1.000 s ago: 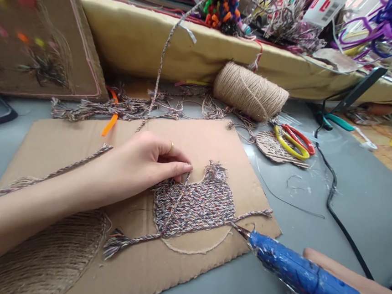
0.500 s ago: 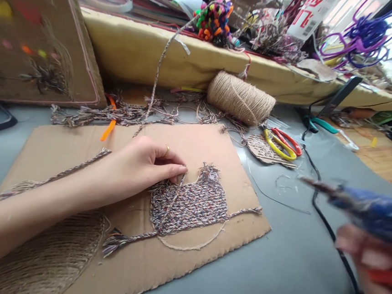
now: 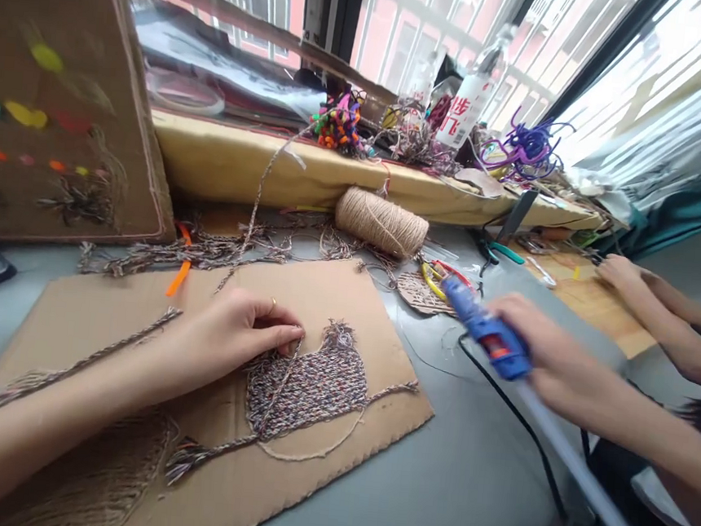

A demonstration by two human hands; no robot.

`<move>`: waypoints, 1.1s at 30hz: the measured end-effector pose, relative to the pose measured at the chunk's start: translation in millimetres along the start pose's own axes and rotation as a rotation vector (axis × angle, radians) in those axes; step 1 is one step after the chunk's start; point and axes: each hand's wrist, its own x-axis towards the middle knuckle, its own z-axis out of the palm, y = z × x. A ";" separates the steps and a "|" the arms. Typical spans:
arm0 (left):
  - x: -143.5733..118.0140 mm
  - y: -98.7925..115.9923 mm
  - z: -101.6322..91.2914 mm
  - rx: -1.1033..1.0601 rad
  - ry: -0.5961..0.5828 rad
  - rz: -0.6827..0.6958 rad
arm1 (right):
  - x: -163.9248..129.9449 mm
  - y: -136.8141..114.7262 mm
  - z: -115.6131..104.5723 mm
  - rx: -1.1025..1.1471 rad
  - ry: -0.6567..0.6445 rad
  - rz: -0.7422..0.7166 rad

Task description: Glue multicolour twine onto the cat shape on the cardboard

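My left hand presses with its fingertips on a strand at the upper left edge of a multicoloured yarn patch glued on a cardboard sheet. My right hand grips a blue glue gun, blurred, its nozzle pointing up-left toward the yellow and red scissors. The gun sits over the grey table to the right of the cardboard. A black cord trails from it.
A jute twine spool lies behind the cardboard. Loose yarn scraps and an orange strip lie at its far edge. A decorated cardboard panel leans at left. Another person's hands work at far right. The cluttered windowsill runs behind.
My right hand has swung the glue gun from the patch's lower right edge up and away to the right, near the scissors. The view has tilted up. My left hand stays pressed.
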 end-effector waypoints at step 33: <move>-43.0 3.2 -9.2 0.078 0.343 0.380 | 52.1 -129.5 36.2 0.016 0.313 -1.047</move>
